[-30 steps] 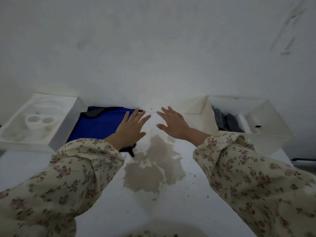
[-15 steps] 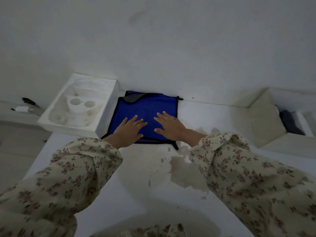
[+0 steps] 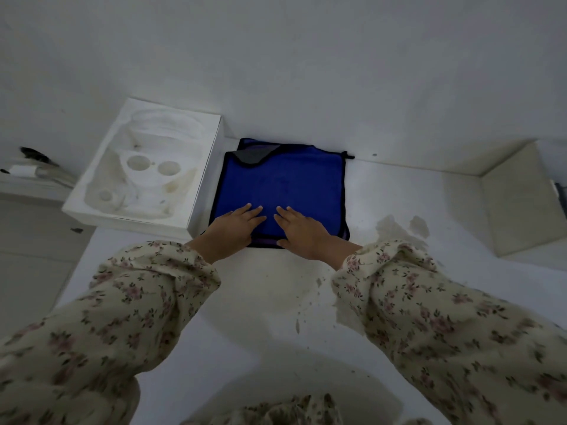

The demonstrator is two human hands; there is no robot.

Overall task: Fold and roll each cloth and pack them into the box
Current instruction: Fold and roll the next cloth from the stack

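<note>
With our left hand (image 3: 230,226) and right hand (image 3: 302,230) flat, fingers (image 3: 257,211) spread wide and gripping nothing, on the square blue black-edged microfibre cloth (image 3: 280,191), uneven pressure could skew its roll.

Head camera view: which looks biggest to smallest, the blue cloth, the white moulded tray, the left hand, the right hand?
1. White moulded tray and blue cloth: they look about alike, so I won't rank them.
2. Left hand and right hand: alike too, and much smaller.
</note>
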